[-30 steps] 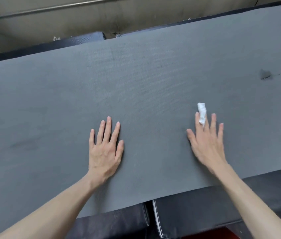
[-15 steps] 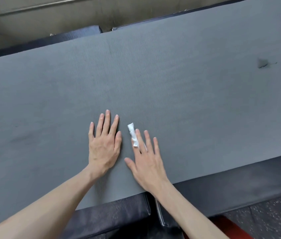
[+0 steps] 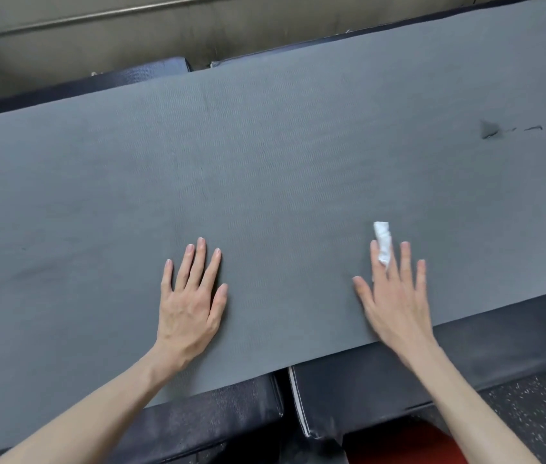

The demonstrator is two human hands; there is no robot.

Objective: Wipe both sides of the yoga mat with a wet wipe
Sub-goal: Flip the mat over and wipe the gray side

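**A:** What's nearest you?

**B:** At six o'clock, the dark padded bench blocks [image 3: 348,390], two of them butted together, which serve as my surface. The flat grey textured yoga mat [image 3: 265,162] lies spread across them, its near edge just past my wrists.

**A:** And your hands?

**B:** My left hand [image 3: 191,306] lies flat on the mat at about seven o'clock, fingers straight and slightly spread, holding nothing. I judge it is there to pin the mat so it does not creep while I rub. My right hand [image 3: 395,299] is at about five o'clock, also flat, fingers straight. Its grip is not closed around anything; the small white crumpled wet wipe [image 3: 383,241] is pressed under my fingers, poking out past the fingertips toward twelve o'clock.

**A:** Why hold it that way?

**B:** Flat fingers spread pressure over the wipe, I think, so more of it meets the mat.

**A:** Anything farther out?

**B:** At two o'clock, well apart from the wipe, a dark smudge [image 3: 489,130] sits on the mat. Beyond the far edge runs a pale wall base [image 3: 131,38]. Only this side is showing; the underside likely remains.
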